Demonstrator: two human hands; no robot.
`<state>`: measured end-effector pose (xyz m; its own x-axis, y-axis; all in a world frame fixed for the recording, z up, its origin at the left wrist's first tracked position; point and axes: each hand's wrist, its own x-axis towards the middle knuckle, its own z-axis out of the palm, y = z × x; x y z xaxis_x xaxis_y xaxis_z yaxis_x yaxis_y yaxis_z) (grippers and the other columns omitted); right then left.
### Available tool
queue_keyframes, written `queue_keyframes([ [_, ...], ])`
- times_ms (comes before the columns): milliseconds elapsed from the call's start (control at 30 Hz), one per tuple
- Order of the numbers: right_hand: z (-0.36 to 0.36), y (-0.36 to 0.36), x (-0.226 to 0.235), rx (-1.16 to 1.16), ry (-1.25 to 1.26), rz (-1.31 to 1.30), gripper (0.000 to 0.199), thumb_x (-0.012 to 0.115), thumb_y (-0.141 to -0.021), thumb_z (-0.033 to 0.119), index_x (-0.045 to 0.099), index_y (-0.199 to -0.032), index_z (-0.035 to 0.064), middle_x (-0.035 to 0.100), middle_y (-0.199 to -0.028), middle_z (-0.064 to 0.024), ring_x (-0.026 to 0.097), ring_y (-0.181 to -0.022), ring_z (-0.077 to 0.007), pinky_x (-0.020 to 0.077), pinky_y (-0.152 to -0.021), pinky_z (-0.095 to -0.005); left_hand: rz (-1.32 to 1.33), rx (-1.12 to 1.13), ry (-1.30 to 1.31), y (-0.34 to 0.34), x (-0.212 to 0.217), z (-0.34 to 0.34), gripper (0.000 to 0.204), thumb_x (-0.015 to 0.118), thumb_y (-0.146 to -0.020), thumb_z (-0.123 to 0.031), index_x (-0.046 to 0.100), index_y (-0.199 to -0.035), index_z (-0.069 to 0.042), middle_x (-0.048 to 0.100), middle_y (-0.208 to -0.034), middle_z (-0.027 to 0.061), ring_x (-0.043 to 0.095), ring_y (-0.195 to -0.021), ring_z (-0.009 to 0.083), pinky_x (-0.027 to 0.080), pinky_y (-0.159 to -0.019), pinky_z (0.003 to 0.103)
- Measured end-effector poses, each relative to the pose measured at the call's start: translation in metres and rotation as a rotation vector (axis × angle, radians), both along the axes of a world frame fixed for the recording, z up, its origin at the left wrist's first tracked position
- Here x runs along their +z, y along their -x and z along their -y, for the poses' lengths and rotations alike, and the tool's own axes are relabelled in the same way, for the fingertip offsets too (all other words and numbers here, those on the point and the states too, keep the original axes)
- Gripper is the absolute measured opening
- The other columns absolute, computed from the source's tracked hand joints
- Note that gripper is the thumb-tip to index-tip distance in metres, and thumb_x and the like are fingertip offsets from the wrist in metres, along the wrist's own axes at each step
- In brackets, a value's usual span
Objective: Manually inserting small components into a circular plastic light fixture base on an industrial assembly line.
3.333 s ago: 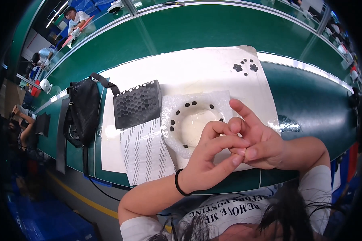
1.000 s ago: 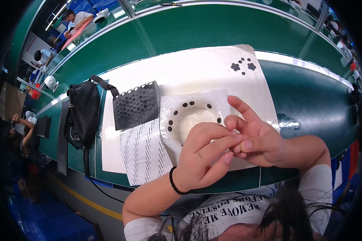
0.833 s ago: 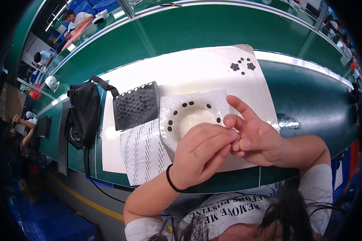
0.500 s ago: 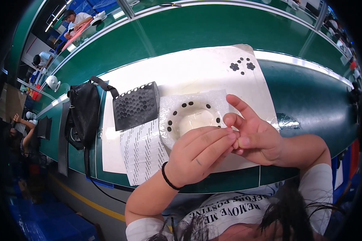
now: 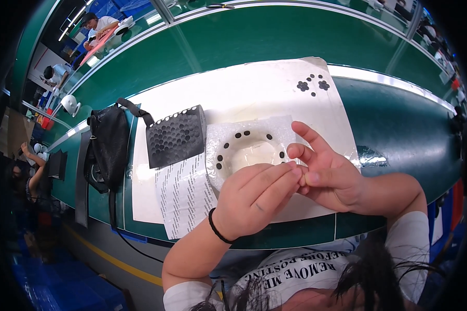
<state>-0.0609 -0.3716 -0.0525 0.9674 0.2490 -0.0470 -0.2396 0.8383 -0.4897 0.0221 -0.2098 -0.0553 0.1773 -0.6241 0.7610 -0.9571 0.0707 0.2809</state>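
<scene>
My left hand (image 5: 257,199), with a black band at its wrist, meets my right hand (image 5: 329,173) just over the near right side of a cream, round, bowl-like part (image 5: 251,151). Thumbs and fingertips of both hands are pinched together; whatever lies between them is hidden. The outer fingers of my right hand stick up. Several black round pads (image 5: 238,135) sit spaced around the part's rim, and my hands cover its near side. Beneath it lies a translucent foam sheet (image 5: 213,136). To the left, a black sheet of round pads (image 5: 175,137) overlaps a printed white backing paper (image 5: 184,194).
A white board (image 5: 166,96) covers part of the green table (image 5: 399,116). Loose black pads and flower-shaped clusters (image 5: 302,86) rest at its far right corner. A black mesh bag (image 5: 108,147) with a strap stands left. Other people work at the far left.
My fingertips have shifted slightly against each other, the left ones a little to the left. The cream part and the sheets stay in place.
</scene>
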Motion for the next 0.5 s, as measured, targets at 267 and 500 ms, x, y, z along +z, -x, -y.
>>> queue_keyframes([
  [267, 0.0011, 0.0, -0.001, 0.021, -0.037, 0.0, 0.068, 0.051, -0.079, -0.008, 0.02, -0.133, 0.0215, 0.038, -0.116, -0.0011, 0.049, -0.094, -0.0127, 0.0441, -0.078, -0.025, -0.079, -0.068, 0.015, -0.002, 0.0014, 0.0019, 0.036, 0.064, -0.06, 0.0, 0.057, -0.095, 0.001, 0.059, -0.092, 0.012, 0.058, -0.068, 0.0236, 0.048, -0.056, 0.029],
  [500, 0.0015, 0.0004, -0.001, 0.038, -0.048, -0.005, 0.069, 0.051, -0.079, -0.007, 0.02, -0.133, 0.0219, 0.039, -0.116, -0.0004, 0.049, -0.094, -0.0124, 0.0434, -0.079, -0.025, -0.079, -0.072, 0.028, -0.0017, 0.0003, 0.0022, 0.037, 0.064, -0.06, 0.001, 0.057, -0.096, 0.001, 0.059, -0.093, 0.0118, 0.057, -0.067, 0.0232, 0.048, -0.056, 0.028],
])
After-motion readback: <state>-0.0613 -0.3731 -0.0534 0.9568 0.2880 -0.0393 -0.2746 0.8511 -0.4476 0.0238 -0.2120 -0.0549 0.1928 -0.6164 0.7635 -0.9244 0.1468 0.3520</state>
